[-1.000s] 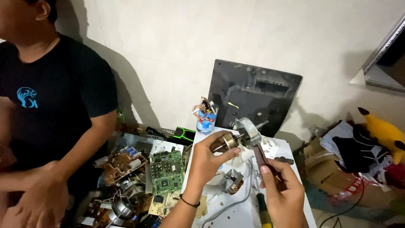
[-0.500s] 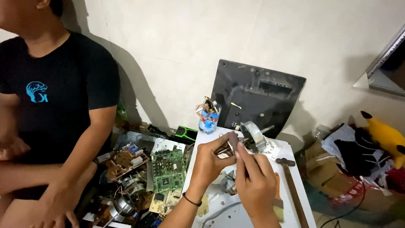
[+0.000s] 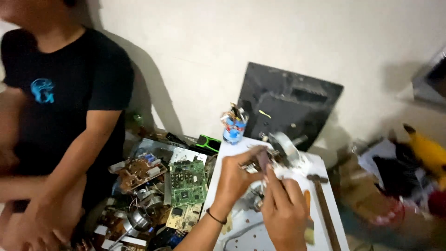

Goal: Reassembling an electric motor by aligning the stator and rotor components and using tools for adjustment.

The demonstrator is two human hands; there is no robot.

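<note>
Bare forearms; the left wrist wears what looks like a thin dark band.

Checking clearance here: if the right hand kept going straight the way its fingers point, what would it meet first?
Probably the round metal motor part: the right hand points up and away toward it, beside the left hand. Blur leaves depth uncertain.

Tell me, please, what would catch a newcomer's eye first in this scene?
At centre, the left hand and right hand work together on a small metal motor part above a white table. To the left lies a green circuit board amid electronic scrap, beside a seated person in a black shirt. A dark panel leans against the wall behind.
</note>
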